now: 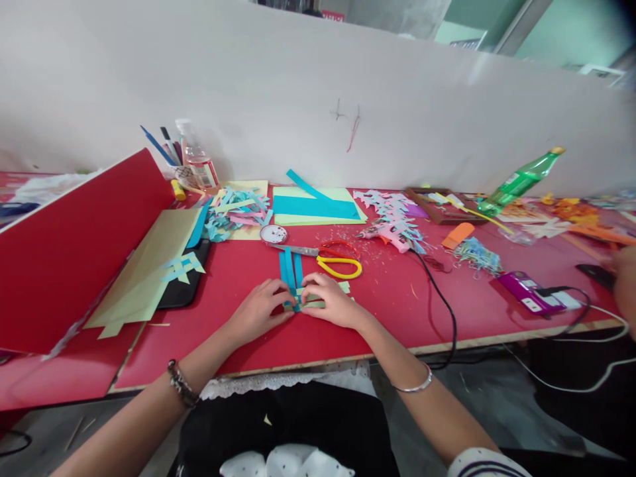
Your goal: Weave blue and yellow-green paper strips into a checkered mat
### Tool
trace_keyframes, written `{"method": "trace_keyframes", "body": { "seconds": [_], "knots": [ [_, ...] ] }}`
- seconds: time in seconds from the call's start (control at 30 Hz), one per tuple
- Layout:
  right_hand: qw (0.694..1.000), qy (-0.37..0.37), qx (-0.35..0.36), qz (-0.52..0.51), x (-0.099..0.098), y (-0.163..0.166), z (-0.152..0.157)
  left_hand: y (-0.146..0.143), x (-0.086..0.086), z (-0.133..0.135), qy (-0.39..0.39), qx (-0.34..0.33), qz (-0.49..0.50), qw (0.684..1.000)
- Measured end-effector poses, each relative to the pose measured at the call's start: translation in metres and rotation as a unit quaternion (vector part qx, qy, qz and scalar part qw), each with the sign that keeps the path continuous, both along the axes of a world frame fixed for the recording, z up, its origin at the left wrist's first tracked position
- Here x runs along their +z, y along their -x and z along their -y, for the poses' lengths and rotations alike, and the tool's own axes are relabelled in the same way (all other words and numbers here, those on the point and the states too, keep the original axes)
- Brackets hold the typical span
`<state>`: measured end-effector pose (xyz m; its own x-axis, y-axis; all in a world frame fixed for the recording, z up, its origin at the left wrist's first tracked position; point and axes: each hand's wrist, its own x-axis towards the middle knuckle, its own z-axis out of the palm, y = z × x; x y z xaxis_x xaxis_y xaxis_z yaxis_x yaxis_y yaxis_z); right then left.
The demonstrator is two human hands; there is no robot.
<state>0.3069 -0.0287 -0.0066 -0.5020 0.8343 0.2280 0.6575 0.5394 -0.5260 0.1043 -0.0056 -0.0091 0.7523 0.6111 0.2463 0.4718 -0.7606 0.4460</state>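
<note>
Blue paper strips stand away from me on the red table, crossed near their lower ends by pale yellow-green strips in a small weave. My left hand pinches the weave's left side, thumb and fingers curled together. From the right, my right hand grips the crossing with curled fingers, covering part of it. Just beyond the strips lie scissors with red and yellow handles, their blades pointing left. A small round white lid sits behind the blades.
Blue and yellow paper sheets and a heap of cut scraps lie behind. At right are a pink glue gun with its black cord, a green bottle and a purple box. A red board stands left. Another person's hand shows far right.
</note>
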Motion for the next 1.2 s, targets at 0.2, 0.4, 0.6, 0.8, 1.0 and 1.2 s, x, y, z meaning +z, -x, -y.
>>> {"method": "trace_keyframes", "body": {
  "seconds": [0.2, 0.4, 0.6, 0.8, 1.0, 1.2],
  "knots": [
    [1.000, -0.019, 0.001, 0.005, 0.000, 0.001, 0.001, 0.001, -0.002, 0.000, -0.013, 0.039, -0.002, 0.999],
    [0.999, -0.017, 0.037, 0.001, 0.002, 0.001, -0.002, 0.001, -0.003, -0.001, -0.009, 0.044, -0.009, 0.999],
    [0.999, -0.011, 0.035, -0.006, 0.001, 0.001, -0.003, -0.001, -0.001, -0.001, -0.006, 0.026, 0.005, 1.000],
    [0.999, -0.010, 0.037, 0.000, 0.005, -0.001, -0.003, -0.001, -0.002, -0.001, -0.001, 0.025, 0.001, 1.000],
    [0.997, -0.059, -0.023, 0.034, 0.026, -0.013, -0.039, 0.001, 0.005, 0.002, -0.008, 0.036, -0.016, 0.999],
    [0.966, -0.079, -0.129, 0.211, 0.020, -0.010, -0.084, 0.003, 0.035, -0.032, -0.092, 0.057, -0.058, 0.992]
  ]
}}
